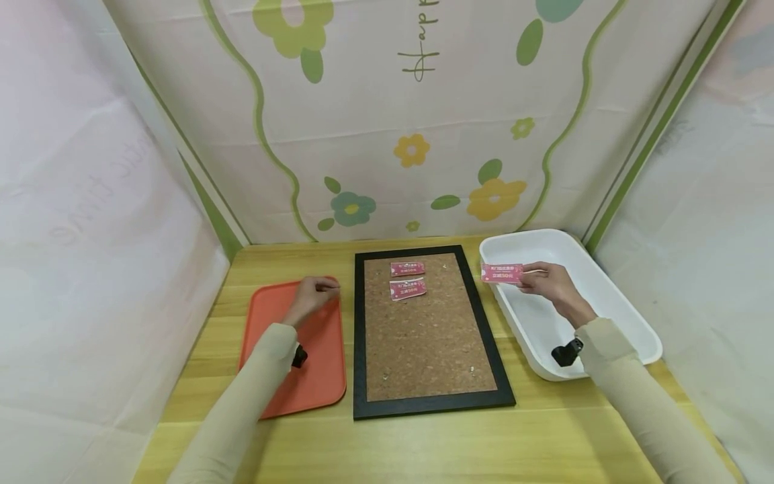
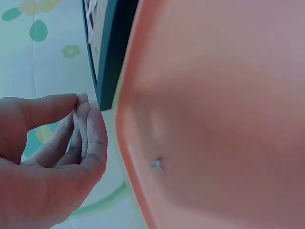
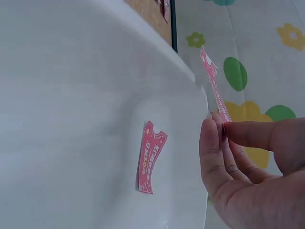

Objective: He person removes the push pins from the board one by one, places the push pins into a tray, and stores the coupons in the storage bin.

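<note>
My right hand (image 1: 551,288) pinches a pink paper coupon (image 1: 502,273) by its end, above the left rim of a white bin (image 1: 611,286). A second pink coupon (image 3: 151,160) lies in that bin, visible in the right wrist view. Over the far part of a red tray (image 1: 311,376), my left hand (image 1: 310,296) has its thumb and fingertips together; whether something small is between them cannot be seen. A push pin (image 2: 156,163) lies on the tray. Between the hands is a black-framed corkboard (image 1: 423,349) with an upper coupon (image 1: 407,269) and a lower coupon (image 1: 408,289) on it.
Pins (image 1: 385,378) stick in the corkboard near its corners. The wooden table (image 1: 423,450) holds the tray left, the board centre and the bin right. A flowered fabric curtain (image 1: 375,121) closes off the back, with more fabric at both sides.
</note>
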Action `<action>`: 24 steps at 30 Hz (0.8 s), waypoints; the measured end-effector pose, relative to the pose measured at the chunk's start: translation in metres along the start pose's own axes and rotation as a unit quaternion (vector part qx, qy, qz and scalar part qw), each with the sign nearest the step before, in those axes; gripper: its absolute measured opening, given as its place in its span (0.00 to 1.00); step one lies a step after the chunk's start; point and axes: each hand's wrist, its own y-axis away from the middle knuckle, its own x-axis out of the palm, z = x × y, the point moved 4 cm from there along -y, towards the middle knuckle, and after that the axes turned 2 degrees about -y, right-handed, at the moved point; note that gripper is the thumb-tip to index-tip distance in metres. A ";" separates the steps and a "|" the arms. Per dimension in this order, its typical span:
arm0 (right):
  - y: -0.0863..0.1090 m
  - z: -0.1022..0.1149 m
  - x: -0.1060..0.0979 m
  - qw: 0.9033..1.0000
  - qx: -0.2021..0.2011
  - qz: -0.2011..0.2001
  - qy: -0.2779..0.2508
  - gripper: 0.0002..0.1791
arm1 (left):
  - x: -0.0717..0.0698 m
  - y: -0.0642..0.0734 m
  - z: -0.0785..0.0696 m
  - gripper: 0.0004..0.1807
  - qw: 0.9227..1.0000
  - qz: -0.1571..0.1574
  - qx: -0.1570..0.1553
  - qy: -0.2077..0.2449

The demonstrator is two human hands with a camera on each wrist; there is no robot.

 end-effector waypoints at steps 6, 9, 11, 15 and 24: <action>-0.002 -0.009 -0.013 1.000 0.011 -0.014 0.001 0.29 | -0.010 0.004 0.009 0.15 1.000 -0.006 0.008 -0.005; -0.004 -0.015 -0.017 1.000 0.025 -0.016 0.001 0.29 | -0.013 0.007 0.015 0.16 1.000 -0.002 0.004 0.006; -0.005 -0.020 -0.020 0.999 0.035 -0.019 0.007 0.29 | -0.014 0.009 0.019 0.16 1.000 0.003 -0.003 0.014; -0.008 -0.028 -0.027 0.998 0.045 -0.033 0.024 0.30 | -0.017 0.011 0.025 0.16 1.000 0.001 -0.012 0.014; -0.010 -0.039 -0.044 0.996 0.069 -0.036 0.033 0.30 | -0.024 0.012 0.030 0.16 1.000 -0.010 -0.022 -0.004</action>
